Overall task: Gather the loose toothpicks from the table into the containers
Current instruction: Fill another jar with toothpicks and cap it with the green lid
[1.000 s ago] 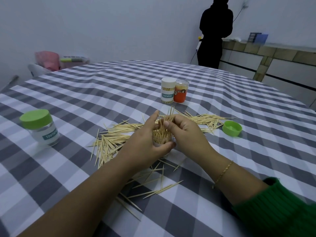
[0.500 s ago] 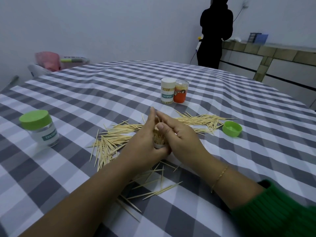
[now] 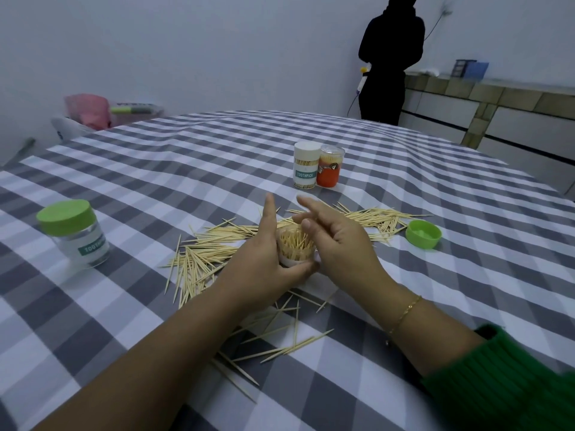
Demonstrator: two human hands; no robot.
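While jar [image 3: 295,248] fills, step: loading toothpicks [image 3: 199,259].
Left hand [image 3: 264,265]: grips jar, centre frame.
Right hand [image 3: 336,244]: loosely open, empty.
Next: likely pick up more.

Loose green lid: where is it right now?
In the head view, the loose green lid lies open side up on the checked tablecloth, right of the right hand, at the right end of the scattered toothpicks.

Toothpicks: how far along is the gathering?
Done: two capped containers stand filled at the back. In hand: the left hand grips an open jar packed with toothpicks, the right hand open above it. Left: loose toothpicks lie all around, the green-lidded jar looks empty, and a green lid lies off.
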